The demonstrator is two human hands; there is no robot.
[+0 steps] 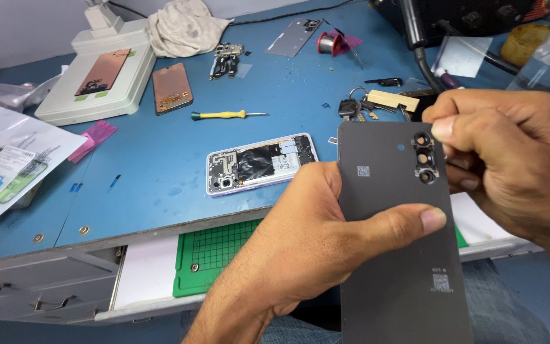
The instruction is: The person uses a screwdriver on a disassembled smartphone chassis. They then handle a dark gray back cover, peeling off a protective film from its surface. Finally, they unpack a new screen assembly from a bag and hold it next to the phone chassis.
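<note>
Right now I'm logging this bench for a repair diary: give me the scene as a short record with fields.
Left hand: grips dark grey phone back cover, thumb across it
Right hand: fingertips at the cover's camera ring strip
Bench: blue worktop
Behind cover: opened phone, internals showing
Farther back: yellow screwdriver, keys

Left hand (300, 236) grips dark grey phone back cover (399, 236), thumb across inner face. Right hand (510, 159) pinches at camera-lens frame (425, 158) near cover top. Behind, on blue table (160, 172): opened phone (261, 163), yellow screwdriver (224, 115), keys (358, 105). Green cutting mat (218, 255) in open drawer.
</note>
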